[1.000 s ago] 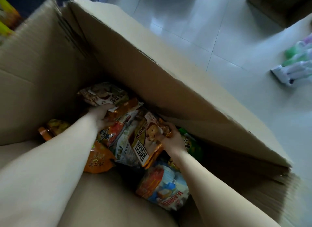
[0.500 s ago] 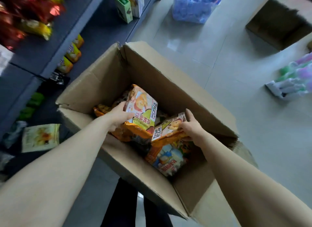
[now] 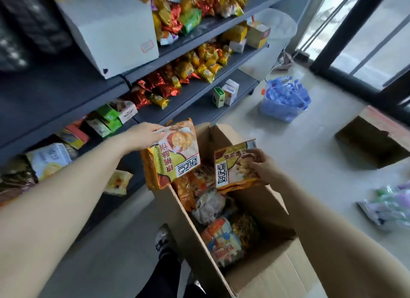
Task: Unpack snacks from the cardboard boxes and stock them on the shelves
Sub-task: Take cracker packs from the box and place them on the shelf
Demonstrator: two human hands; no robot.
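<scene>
I'm now holding two orange biscuit packs clear above the cardboard box (image 3: 261, 273), where half a second ago both were only rising out of it, so the shelving step is next, I judge. My left hand (image 3: 144, 138) is gripping the larger pack (image 3: 173, 155) by its top edge, my right hand (image 3: 264, 169) is pinching the smaller pack (image 3: 233, 166). Both glossy packs are hanging upright, the shelves (image 3: 199, 91) lying beyond the box's far left corner.

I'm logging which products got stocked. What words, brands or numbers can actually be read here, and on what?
"好吃点", upside down: snack bag in left hand.
"好吃点", upside down: snack bag in right hand.
Red characters above it on the left-hand bag: too blurred to read.
Red-banded bag in the cardboard box: print blurred.
White box on the shelf: red stamp illegible.
Shelf goods: too small to read.
</scene>
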